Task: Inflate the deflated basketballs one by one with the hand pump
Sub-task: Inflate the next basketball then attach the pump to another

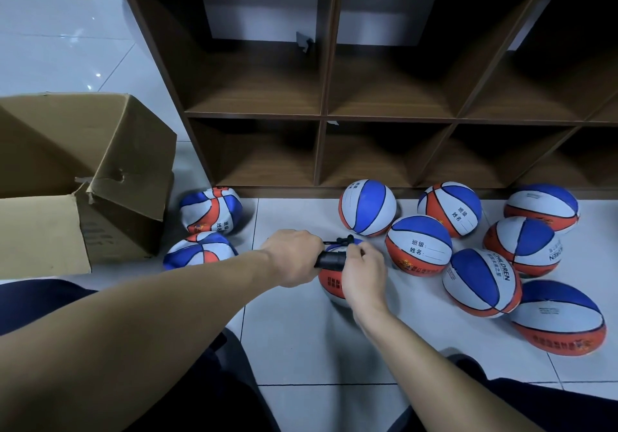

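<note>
Both hands (329, 261) grip the pump (329, 259) on one ball (329, 284) (seven round right, two flat left (210, 212)).

Basketballs (368, 207): ten on floor, two crumpled flat. Hand pump (329, 259): one. Cardboard box (83, 177): one. Shelf unit (384, 119): one. Hands (294, 257): two.

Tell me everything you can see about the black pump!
The black hand pump is a short, dark tube that looks like plastic, lying almost sideways above a ball on the floor. The left hand grips one end, the right hand holds the other. A thin black hose loops above it. Most is hidden.
</note>
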A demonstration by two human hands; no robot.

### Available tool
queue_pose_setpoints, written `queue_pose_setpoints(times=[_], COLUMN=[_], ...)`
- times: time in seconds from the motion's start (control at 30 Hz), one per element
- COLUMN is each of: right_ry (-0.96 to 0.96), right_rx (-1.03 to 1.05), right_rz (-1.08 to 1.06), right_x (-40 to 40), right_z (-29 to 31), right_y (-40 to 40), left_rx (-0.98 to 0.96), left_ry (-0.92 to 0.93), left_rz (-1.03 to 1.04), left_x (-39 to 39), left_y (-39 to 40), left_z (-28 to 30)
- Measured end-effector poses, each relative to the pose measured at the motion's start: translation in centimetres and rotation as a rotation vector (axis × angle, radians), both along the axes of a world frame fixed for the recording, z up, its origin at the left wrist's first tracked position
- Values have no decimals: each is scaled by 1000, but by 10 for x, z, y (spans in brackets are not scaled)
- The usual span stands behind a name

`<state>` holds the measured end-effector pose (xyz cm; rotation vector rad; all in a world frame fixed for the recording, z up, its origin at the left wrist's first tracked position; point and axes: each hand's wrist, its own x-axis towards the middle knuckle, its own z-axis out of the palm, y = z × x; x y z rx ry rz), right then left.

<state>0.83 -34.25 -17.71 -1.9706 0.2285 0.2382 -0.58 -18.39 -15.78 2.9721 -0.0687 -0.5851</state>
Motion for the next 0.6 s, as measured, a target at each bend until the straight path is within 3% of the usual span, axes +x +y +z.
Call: queue_pose_setpoints(times=[0.33, 0.6], right_ry=[32, -23], right_rx=[30, 39], right_rz=[37, -71], right_x=[12, 37], right_z=[-1, -2], right_y=[-8, -65], left_rx=[-42, -9], left_ry=[-38, 0], left_rz=[-1, 12], left_x=[3, 3], left_y=[5, 38], left_z=[-6, -11])
